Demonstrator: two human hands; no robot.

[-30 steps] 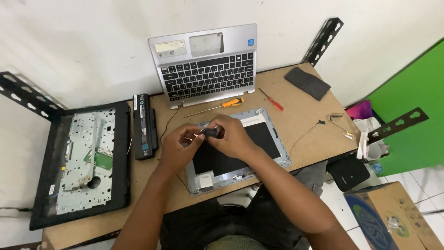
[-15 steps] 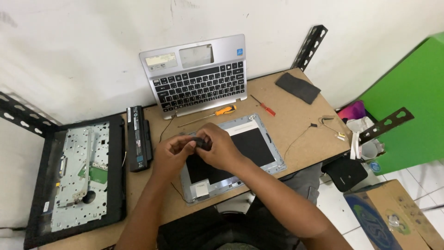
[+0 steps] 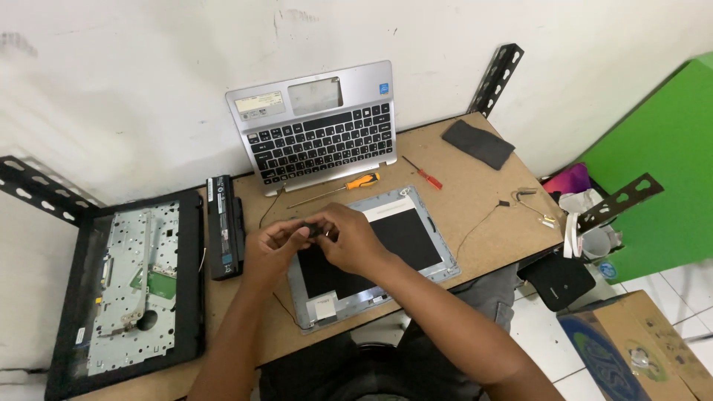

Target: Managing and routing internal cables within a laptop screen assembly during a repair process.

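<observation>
Both hands are meeting above the upper left corner of a grey laptop lid (image 3: 416,256), which is lying flat on the wooden counter (image 3: 483,197) with its dark inner panel facing up. The left hand (image 3: 273,249) and the right hand (image 3: 349,238) are each pinching one end of a small black part (image 3: 313,229), fingers curled closed around it; what kind of part it is cannot be told. A thin black cable (image 3: 267,212) is running from the hands toward the silver keyboard deck (image 3: 319,134), which is leaning against the wall. An orange-handled screwdriver (image 3: 338,188) and a smaller red-handled screwdriver (image 3: 423,174) are lying between the keyboard deck and the lid. A black battery (image 3: 224,226) is sitting just left of the hands, beside an opened black laptop base (image 3: 130,282). A dark cloth (image 3: 477,143) is resting near the far right corner.
</observation>
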